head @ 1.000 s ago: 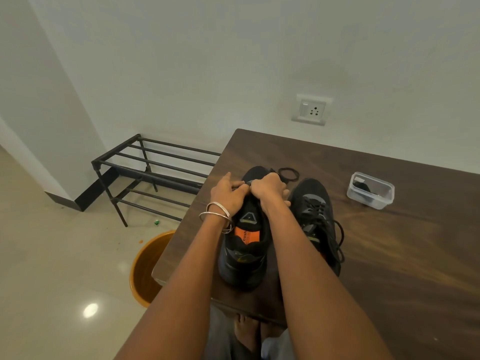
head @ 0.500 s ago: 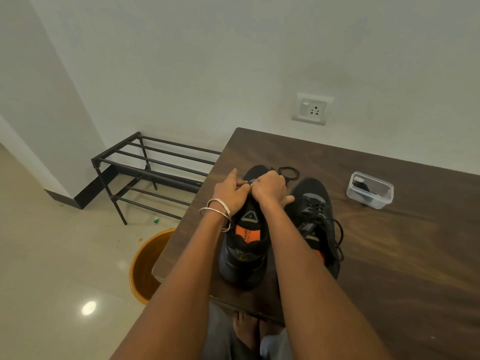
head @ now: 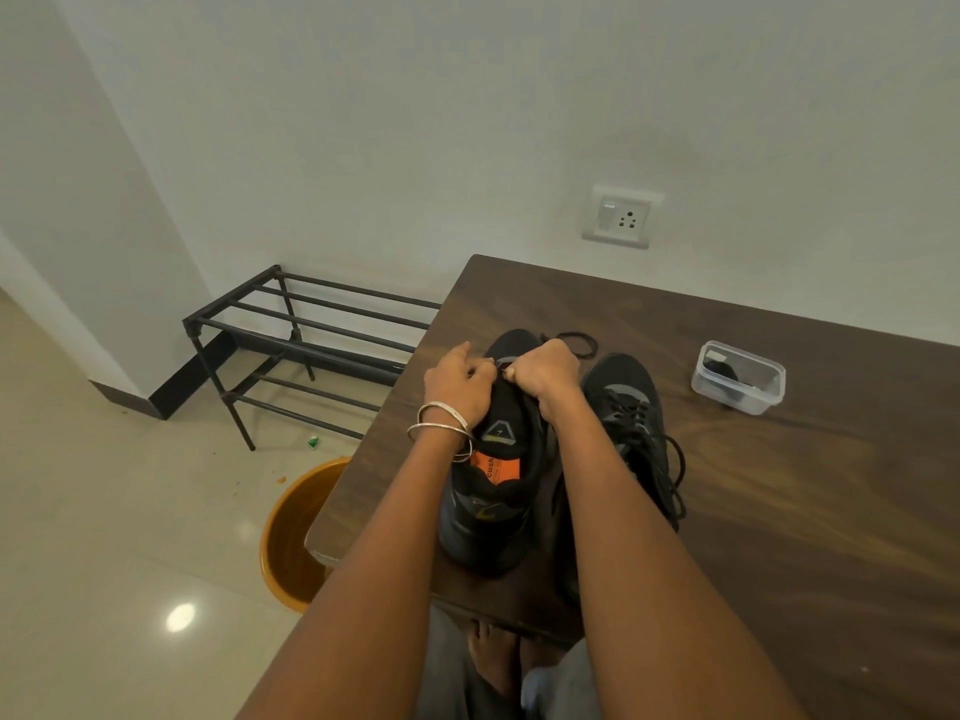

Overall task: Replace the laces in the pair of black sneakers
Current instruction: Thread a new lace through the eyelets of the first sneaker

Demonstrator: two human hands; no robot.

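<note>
Seen from above, looking down along two bare forearms to a dark wooden tabletop (head: 753, 511). Two black sneakers side by side near the left edge, toes pointing away. Left sneaker (head: 493, 491) with orange insole label showing, its eyelet area hidden under both hands. Left hand (head: 460, 389), two metal bangles (head: 441, 428) at the wrist, fingers curled and pinching something small and dark at the front of the tongue, probably a lace end. Right hand (head: 545, 371) closed in a fist just beside it, apparently gripping the same lace or the shoe's upper; exactly which cannot be told. Right sneaker (head: 631, 407) already carrying a black lace, loose ends trailing off its right side. A loop of black lace (head: 576, 343) lying on the tabletop just beyond the hands. Clear plastic container (head: 737, 376) well to the right, something dark inside.

Likely step: threading the lowest eyelets of the left sneaker. Worth doing well: steady the upper with one hand, feed the tip straight through, pull both ends even before crossing, keep the lace flat and untwisted.

Off the tabletop: a black metal rack (head: 311, 340) by the wall, an orange bucket (head: 296, 537) on the floor.
</note>
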